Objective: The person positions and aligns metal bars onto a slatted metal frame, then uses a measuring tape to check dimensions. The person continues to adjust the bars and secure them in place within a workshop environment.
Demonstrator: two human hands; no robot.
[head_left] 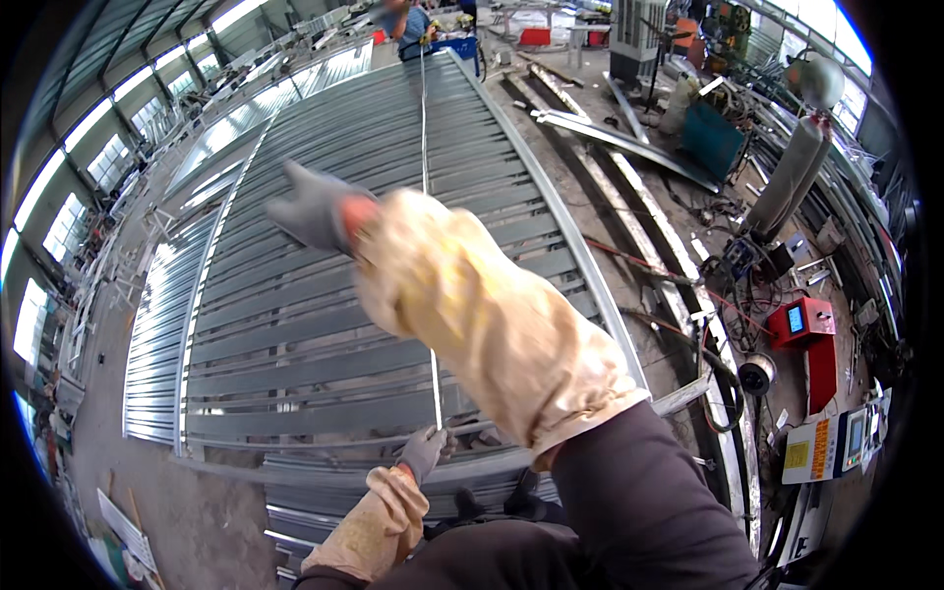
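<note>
My left hand (425,452), in a grey glove, is closed on the near end of a long, thin white strip that looks like a measuring tape (436,388). The strip runs away from me across a large slatted metal frame (324,295) to a person (413,28) at its far end. My right hand (315,208), gloved in grey and slightly blurred, reaches left above the slats with fingers apart and nothing visible in it. Its tan sleeve guard (482,305) hides part of the strip and several slats. The left forearm wears a matching guard (369,526).
Long metal beams (629,187) lie on the floor to the right. Beyond them are a grey gas cylinder (792,172), a red machine (801,323), a wire spool (756,374) and a control box (826,447). Cables (723,379) trail near the frame. More slatted panels (162,334) stand left.
</note>
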